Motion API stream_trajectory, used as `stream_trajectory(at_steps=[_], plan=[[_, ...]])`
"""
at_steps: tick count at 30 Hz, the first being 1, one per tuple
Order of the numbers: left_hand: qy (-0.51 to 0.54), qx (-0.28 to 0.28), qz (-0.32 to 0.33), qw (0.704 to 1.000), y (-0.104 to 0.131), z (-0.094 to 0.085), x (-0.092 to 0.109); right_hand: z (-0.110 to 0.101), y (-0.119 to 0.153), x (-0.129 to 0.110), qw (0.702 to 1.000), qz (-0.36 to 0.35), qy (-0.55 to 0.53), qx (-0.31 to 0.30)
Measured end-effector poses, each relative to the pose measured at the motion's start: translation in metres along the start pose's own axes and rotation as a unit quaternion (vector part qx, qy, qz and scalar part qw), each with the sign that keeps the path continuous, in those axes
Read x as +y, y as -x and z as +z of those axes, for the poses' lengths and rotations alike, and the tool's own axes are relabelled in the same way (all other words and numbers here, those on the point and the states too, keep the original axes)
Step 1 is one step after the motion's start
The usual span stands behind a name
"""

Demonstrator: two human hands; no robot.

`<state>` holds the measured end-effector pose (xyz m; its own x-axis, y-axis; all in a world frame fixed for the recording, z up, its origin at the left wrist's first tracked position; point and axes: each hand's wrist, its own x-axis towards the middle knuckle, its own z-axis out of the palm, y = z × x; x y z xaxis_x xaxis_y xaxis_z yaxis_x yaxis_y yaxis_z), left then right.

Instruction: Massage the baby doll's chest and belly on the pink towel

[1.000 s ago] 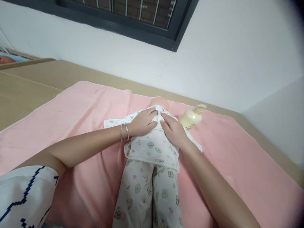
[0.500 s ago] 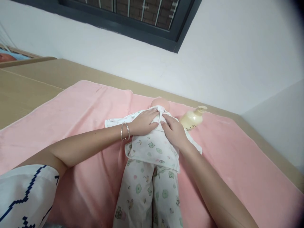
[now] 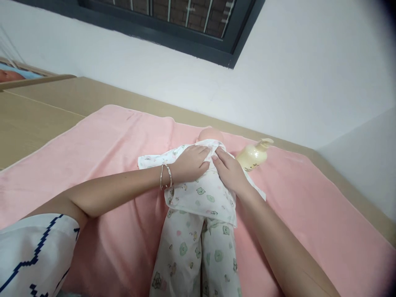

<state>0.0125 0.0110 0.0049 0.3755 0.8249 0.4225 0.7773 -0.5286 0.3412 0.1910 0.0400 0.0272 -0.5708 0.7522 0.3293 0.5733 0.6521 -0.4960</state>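
Observation:
A doll-like figure lies lengthwise on a pink cloth, its smooth bald head (image 3: 210, 134) at the far end. It wears a white printed long-sleeved top (image 3: 206, 197) and matching trousers (image 3: 185, 247). My left hand (image 3: 190, 163), with two bangles at the wrist, rests on the chest, its fingertips closed on the top near the collar. My right hand (image 3: 229, 169) pinches the top just beside it, thumb and fingers close together. The cloth bunches between the two hands. Fastenings, if any, are hidden under my fingers.
A pale yellow pump bottle (image 3: 253, 156) stands on the pink cloth (image 3: 108, 144) right of the figure's shoulder. The cloth covers a wooden surface (image 3: 43, 117) against a white wall. A dark-framed window (image 3: 229, 51) is above. A reddish-brown object (image 3: 10, 76) lies at far left.
The upright fold of cloth between my hands has flattened, and the collar fabric spreads wider towards the head. My hands have stayed almost in place. The view has shifted slightly.

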Motion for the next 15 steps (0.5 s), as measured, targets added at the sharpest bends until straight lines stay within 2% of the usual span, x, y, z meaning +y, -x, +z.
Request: stream_trajectory(at_steps=[4,8,12,15], plan=[[0.035,-0.005,-0.012,0.999,-0.004,-0.004,-0.007,0.004,0.009,-0.016,0.998,0.034,0.056,0.016],[0.048,-0.001,-0.026,0.999,-0.007,-0.007,-0.013,0.008,0.018,-0.031,0.997,0.008,0.081,0.016],[-0.009,-0.001,-0.01,1.0,0.0,-0.004,-0.001,0.005,0.013,-0.018,0.999,0.014,0.04,0.008],[-0.06,0.027,0.01,0.998,0.012,0.002,0.014,0.001,0.005,0.002,1.0,0.02,0.003,0.005]])
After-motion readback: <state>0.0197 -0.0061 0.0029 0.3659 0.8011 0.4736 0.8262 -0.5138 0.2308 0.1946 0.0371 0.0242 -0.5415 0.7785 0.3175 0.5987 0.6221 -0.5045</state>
